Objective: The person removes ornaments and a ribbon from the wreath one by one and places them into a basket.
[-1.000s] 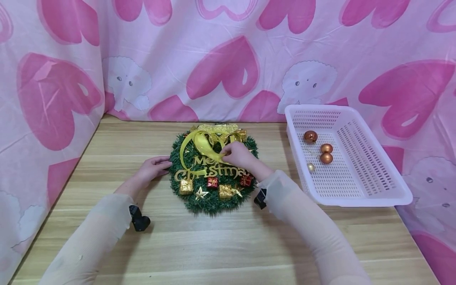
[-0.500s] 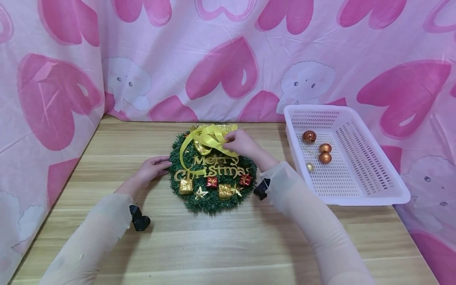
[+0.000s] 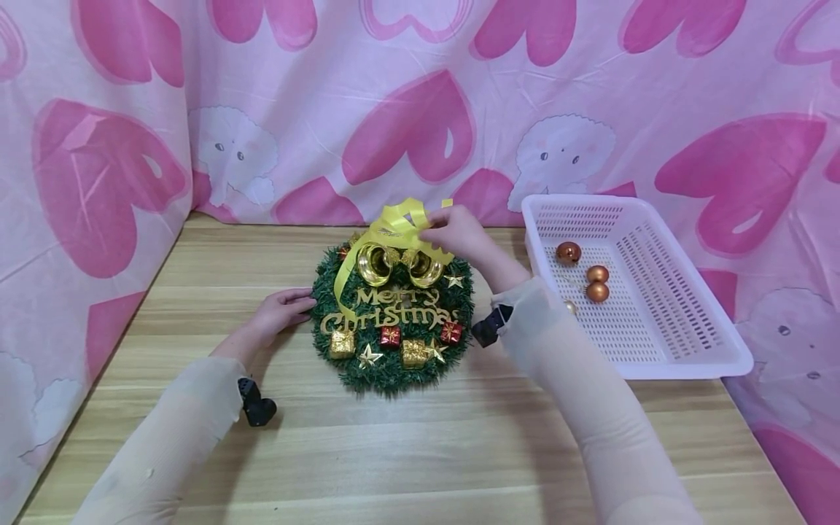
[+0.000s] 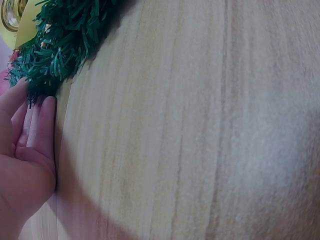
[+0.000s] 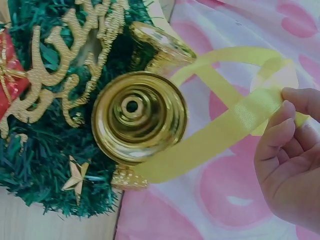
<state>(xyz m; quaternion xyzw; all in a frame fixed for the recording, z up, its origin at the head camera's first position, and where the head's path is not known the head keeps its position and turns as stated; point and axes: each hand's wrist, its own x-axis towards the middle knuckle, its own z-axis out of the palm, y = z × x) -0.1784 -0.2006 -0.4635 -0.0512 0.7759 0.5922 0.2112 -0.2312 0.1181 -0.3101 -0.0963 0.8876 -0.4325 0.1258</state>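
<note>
A green tinsel wreath [image 3: 387, 379] lies on the table, with gold "Merry Christmas" lettering [image 3: 397, 315], small gift boxes, stars and two gold bells [image 5: 140, 117]. My right hand [image 3: 459, 233] pinches a yellow ribbon [image 5: 215, 135] between thumb and fingers, lifted over the top of the wreath beyond the bells. One ribbon tail hangs down the wreath's left side. My left hand [image 3: 281, 313] rests at the wreath's left edge. In the left wrist view its fingers [image 4: 42, 120] lie fairly straight, with the tips at the tinsel.
A white plastic basket [image 3: 656, 368] stands to the right, holding several copper and gold baubles [image 3: 597, 292]. A pink heart-patterned cloth [image 3: 295, 131] hangs behind the wooden table [image 3: 367, 467] and along its sides.
My right hand has drawn the yellow ribbon up and away from me, off the lettering, so both bells now show. The left hand has stayed in place.
</note>
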